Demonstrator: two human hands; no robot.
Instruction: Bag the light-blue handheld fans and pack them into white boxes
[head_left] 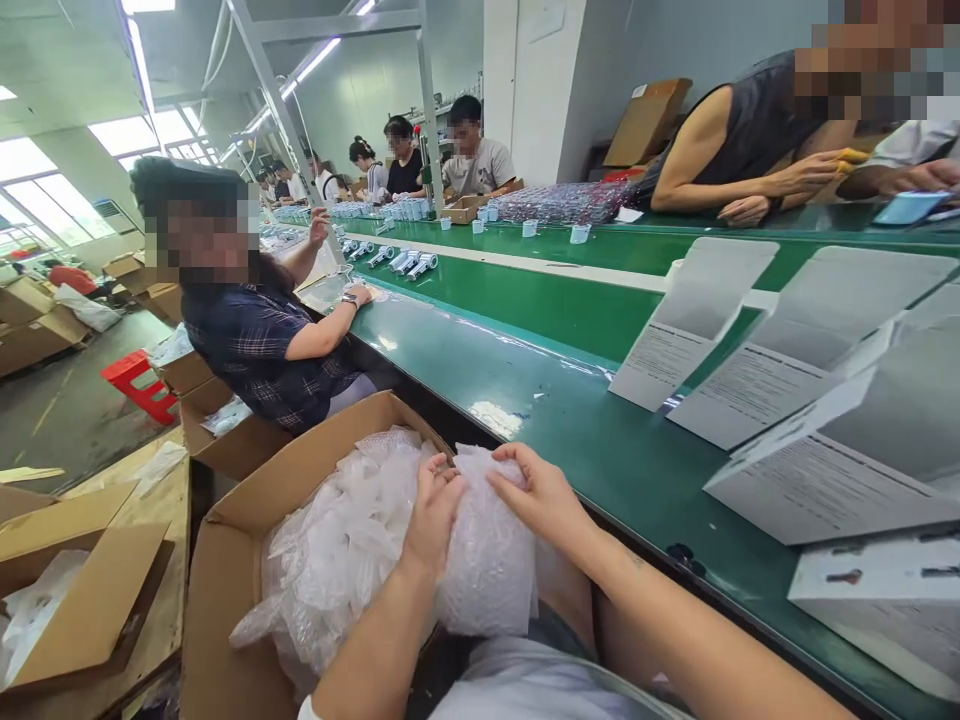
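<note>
A bubble wrap bag [487, 560] hangs upright between my hands, above my lap and beside the bench edge. My left hand [435, 505] pinches its upper left edge. On the upper right edge, the thumb and fingers of my right hand [536, 490] are closed. Whether anything is inside the bag I cannot tell. Just left of it, a cardboard box [225, 600] holds a heap of clear bubble wrap bags [337, 540].
White printed boxes [817, 470] stand open on the green bench [480, 350] at right. Light blue and white appliance parts [412, 262] lie along the line. A person [255, 340] sits at left; others work across the bench. Cardboard boxes [82, 590] and a red stool [139, 385] stand left.
</note>
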